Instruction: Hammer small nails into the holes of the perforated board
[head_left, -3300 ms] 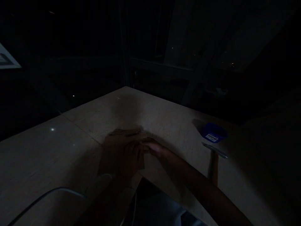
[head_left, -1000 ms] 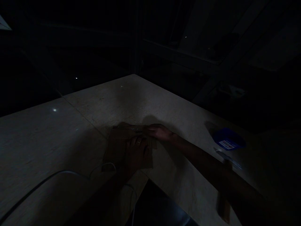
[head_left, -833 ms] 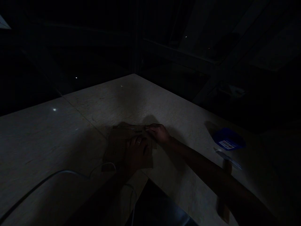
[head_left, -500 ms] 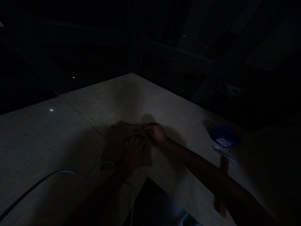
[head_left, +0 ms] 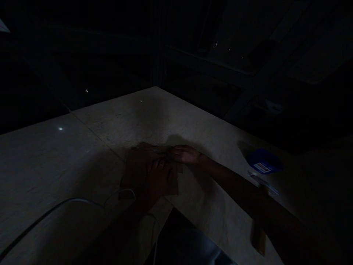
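In the dim head view a brown sheet of cardboard [head_left: 134,173] lies on the counter. My left hand [head_left: 158,180], with a ring on one finger, rests flat on it, fingers outstretched. At the cardboard's upper right corner is my right hand [head_left: 186,154], its fingers drawn together and pointing left. Whatever those fingers grip is too dark to make out. A thin shiny strip or line shows along the cardboard's far edge, close to the right fingertips.
A pale stone corner counter [head_left: 110,121] carries everything. On the right stands a blue plastic tub [head_left: 264,160] with a label. Near it lies a hammer [head_left: 258,239], partly behind my right forearm. A cable [head_left: 74,200] runs in from the left.
My right hand has shifted slightly right and turned flatter over the cardboard's corner. The right forearm covers more of the hammer. My left hand stays in place.
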A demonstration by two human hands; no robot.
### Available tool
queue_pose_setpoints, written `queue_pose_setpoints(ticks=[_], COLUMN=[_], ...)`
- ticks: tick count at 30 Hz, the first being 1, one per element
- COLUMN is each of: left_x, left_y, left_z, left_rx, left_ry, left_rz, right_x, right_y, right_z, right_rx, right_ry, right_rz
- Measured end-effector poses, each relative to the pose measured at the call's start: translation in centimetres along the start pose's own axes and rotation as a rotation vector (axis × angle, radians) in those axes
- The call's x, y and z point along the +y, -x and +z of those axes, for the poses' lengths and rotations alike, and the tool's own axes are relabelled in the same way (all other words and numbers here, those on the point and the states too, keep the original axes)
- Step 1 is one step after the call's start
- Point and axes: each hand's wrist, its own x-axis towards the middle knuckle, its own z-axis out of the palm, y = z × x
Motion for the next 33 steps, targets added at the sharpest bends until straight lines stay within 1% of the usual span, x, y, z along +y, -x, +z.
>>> queue_pose_setpoints(ticks=[5,8,10,13,15,17,19,22,23,25,28,31,33], left_x=[0.0,-0.1,-0.1,-0.1,0.0,0.0,0.0,-0.1,-0.1,-0.1,-0.1,0.0,0.0], left_y=[0.1,0.1,0.1,0.1,0.0,0.1,0.1,0.2,0.1,0.1,0.1,0.2,0.2], left_z=[0.2,0.2,0.2,0.1,0.1,0.1,0.2,0.3,0.3,0.3,0.3,0.3,0.4], left_rx=[0.016,0.011,0.006,0.002,0.007,0.011,0.013,0.025,0.029,0.027,0.011,0.001,-0.001], left_ry=[-0.014,-0.01,-0.016,-0.028,-0.033,-0.033,-0.027,-0.019,-0.02,-0.026,-0.038,-0.05,-0.067], left_rz=[0.006,0.012,0.01,0.01,0.01,0.013,0.018,0.017,0.018,0.019,0.015,0.013,0.01], right_x=[0.3,0.6,0.8,1.0,1.0,0.9,0.6,-0.2,-0.6,-1.4,-2.6,-3.8,-4.5], right_y=[-0.2,-0.1,0.0,0.4,0.9,1.3,1.4,0.7,0.3,-0.5,-1.3,-1.8,-2.0], right_z=[-0.4,-0.1,0.6,1.9,2.9,3.7,4.3,4.5,4.4,3.7,2.4,1.2,0.8], right_rx=[0.038,0.084,0.171,0.35,0.427,0.474,0.545,0.618,0.622,0.576,0.432,0.266,0.208], right_ry=[0.034,0.025,-0.028,-0.12,-0.148,-0.161,-0.195,-0.278,-0.303,-0.322,-0.287,-0.186,-0.136], right_rz=[-0.012,0.001,0.009,0.017,0.011,0.006,0.05,0.194,0.251,0.352,0.478,0.583,0.624])
